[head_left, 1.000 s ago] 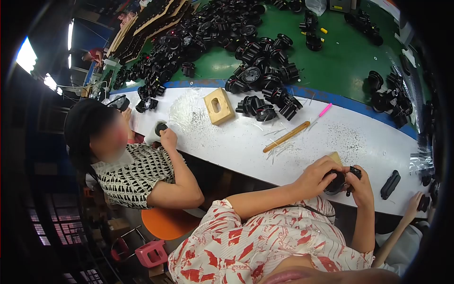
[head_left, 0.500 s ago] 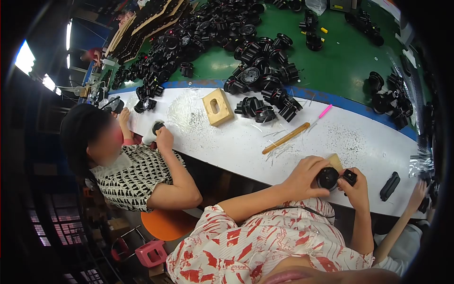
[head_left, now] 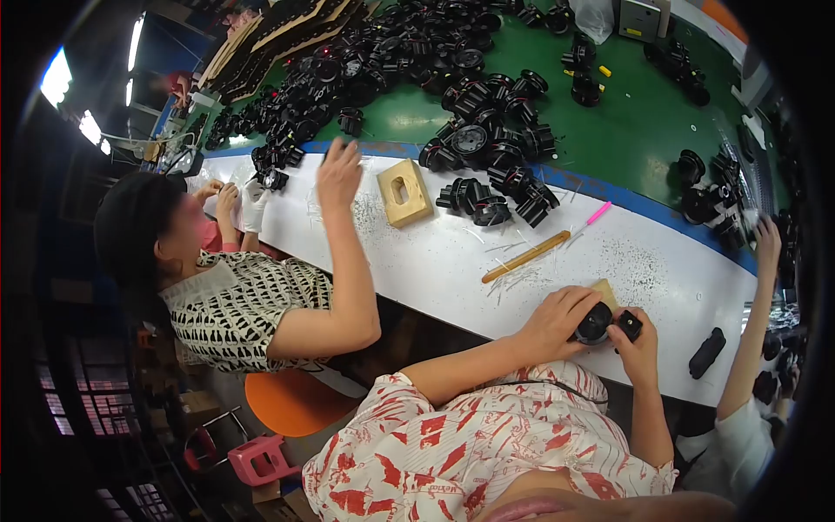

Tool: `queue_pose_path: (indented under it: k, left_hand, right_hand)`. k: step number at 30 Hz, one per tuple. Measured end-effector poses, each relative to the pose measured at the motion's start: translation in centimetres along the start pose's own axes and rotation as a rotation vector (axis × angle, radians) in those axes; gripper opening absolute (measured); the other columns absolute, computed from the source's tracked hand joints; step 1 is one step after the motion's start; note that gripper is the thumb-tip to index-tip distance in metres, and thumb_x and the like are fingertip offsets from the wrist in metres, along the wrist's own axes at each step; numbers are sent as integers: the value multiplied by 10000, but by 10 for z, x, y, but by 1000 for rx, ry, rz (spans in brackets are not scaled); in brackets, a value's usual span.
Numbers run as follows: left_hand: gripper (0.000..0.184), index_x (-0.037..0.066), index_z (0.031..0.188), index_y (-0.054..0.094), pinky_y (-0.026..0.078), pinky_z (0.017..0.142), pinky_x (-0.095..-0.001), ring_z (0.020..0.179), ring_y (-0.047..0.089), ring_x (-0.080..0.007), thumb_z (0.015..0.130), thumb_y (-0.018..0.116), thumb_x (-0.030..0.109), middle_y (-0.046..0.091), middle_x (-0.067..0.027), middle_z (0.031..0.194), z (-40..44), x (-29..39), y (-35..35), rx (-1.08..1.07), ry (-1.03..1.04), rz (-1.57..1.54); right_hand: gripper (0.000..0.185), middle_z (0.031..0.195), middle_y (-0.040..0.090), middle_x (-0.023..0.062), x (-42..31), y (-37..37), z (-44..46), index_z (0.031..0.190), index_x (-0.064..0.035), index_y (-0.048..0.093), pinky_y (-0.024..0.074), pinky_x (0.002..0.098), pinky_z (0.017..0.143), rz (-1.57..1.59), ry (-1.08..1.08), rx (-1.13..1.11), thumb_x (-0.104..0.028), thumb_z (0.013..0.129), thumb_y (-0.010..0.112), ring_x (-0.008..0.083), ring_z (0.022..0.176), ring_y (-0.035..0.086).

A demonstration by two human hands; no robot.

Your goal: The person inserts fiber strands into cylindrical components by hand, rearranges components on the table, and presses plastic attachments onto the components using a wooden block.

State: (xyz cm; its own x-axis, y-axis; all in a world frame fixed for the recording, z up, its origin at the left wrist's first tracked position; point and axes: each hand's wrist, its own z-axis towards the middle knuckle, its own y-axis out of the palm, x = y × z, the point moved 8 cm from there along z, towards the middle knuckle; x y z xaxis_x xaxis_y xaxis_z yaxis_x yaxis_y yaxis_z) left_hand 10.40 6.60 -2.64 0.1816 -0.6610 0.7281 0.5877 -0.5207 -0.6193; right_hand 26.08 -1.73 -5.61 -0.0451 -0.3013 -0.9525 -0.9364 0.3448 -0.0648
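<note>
Near the table's front edge, my left hand (head_left: 561, 320) is wrapped round a round black part (head_left: 595, 324), its dark round face turned up. Just to the right, my right hand (head_left: 640, 346) grips a small black square piece (head_left: 629, 326) between thumb and fingers. The two pieces are close together; whether they touch is hard to tell. Behind them a wooden block (head_left: 604, 291) is partly hidden by my left hand. Farther back lie a wooden stick (head_left: 526, 257) and a pink tool (head_left: 599, 212) among thin clear strips.
A holed wooden block (head_left: 404, 193) stands on the white tabletop (head_left: 391, 270). Black assemblies (head_left: 470, 139) are heaped behind. A black oblong object (head_left: 707, 353) lies at right. A co-worker (head_left: 252, 287) sits at left; another person's arm (head_left: 754, 322) reaches in at right.
The round part in my left hand has turned its face upward, and both hands have shifted slightly left. The left co-worker's hand rose toward the heap; the right person's arm reached farther back.
</note>
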Motion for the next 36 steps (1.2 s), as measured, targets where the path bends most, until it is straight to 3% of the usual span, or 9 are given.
queue_pose_path:
  k: [7, 10, 13, 15, 17, 20, 28, 36]
  left_hand:
    - [833, -5, 1473, 430, 429, 1073, -476, 1274, 517, -406, 791, 834, 250, 526, -210, 1380, -28, 0, -71, 147, -68, 62]
    - [767, -1, 1484, 417, 483, 990, -421, 1163, 593, -336, 862, 795, 241, 581, -195, 1316, -56, -12, -82, 210, -115, 75]
    - [721, 6, 1494, 405, 502, 917, -374, 1065, 616, -280, 903, 758, 222, 606, -176, 1269, -82, -26, -70, 262, -278, -88]
    - [698, 10, 1499, 399, 511, 880, -351, 1016, 627, -252, 924, 739, 212, 618, -167, 1245, -94, -33, -61, 280, -356, -171]
    - [675, 15, 1506, 389, 506, 839, -326, 964, 616, -217, 944, 718, 191, 622, -151, 1228, -99, -39, -52, 320, -397, -200]
    - [654, 18, 1506, 390, 507, 818, -315, 932, 612, -198, 954, 704, 173, 624, -140, 1212, -98, -41, -55, 357, -401, -191]
    - [572, 16, 1465, 433, 525, 809, -300, 899, 626, -183, 963, 683, 133, 627, -130, 1178, -115, -55, -57, 409, -462, -234]
    - [499, 19, 1408, 491, 544, 751, -295, 867, 645, -182, 955, 682, 107, 633, -129, 1132, -113, -66, -56, 387, -416, -178]
  right_hand:
    - [180, 899, 643, 22, -4, 10, -7, 1040, -37, 602, 475, 234, 647, -95, -28, -62, -58, 886, 694, 79, 740, 584]
    - [144, 932, 655, 48, -29, 4, -20, 1012, -48, 589, 494, 273, 688, -209, -62, -46, -26, 889, 662, 120, 767, 600]
    - [132, 976, 663, 82, -128, 11, -67, 948, -87, 547, 501, 360, 765, -190, -842, 83, -45, 898, 662, 200, 833, 616]
    - [163, 1026, 668, 109, -188, 19, -99, 893, -108, 496, 496, 432, 860, -161, -1112, -14, -112, 931, 654, 268, 910, 617]
    - [197, 976, 644, 78, -215, 13, -133, 904, -117, 493, 502, 428, 868, 18, -1371, 26, -223, 964, 648, 211, 853, 597]
    - [185, 992, 639, 80, -250, 20, -157, 921, -107, 498, 498, 425, 870, 68, -1608, 56, -215, 965, 642, 211, 867, 591]
    - [162, 1035, 626, 84, -292, 47, -184, 964, -81, 510, 488, 417, 875, 64, -1831, 80, -193, 968, 627, 210, 906, 575]
    - [152, 1078, 613, 89, -297, 49, -195, 1007, -55, 521, 477, 409, 880, 70, -1895, 81, -172, 970, 611, 209, 944, 559]
